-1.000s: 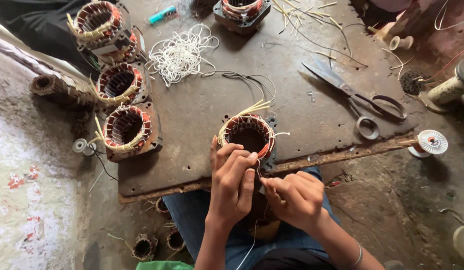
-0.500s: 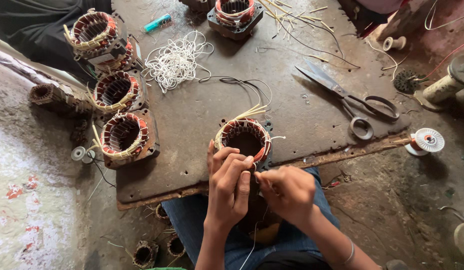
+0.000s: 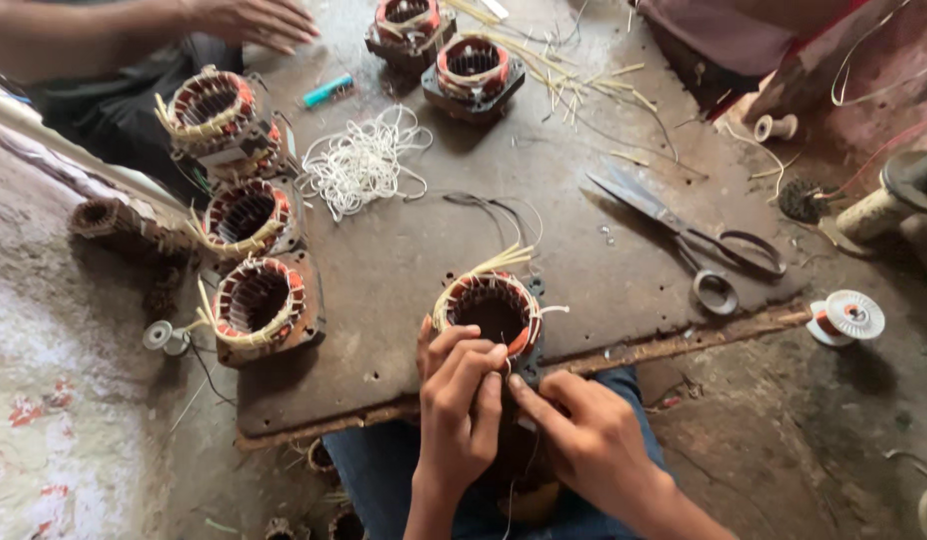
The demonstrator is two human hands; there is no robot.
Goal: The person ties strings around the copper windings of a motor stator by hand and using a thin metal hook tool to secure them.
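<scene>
At the near edge of the tabletop, the left hand curls its grip over the motor coil to steady it, while the right hand pinches a thin thread beside it.

This is a small motor-rewinding workshop, set up low on a rough concrete floor. A rusty metal surface carries several wound motor stators, a tangle of white cord, big scissors and loose insulation strips. A wire spool lies on the floor beside it.
</scene>
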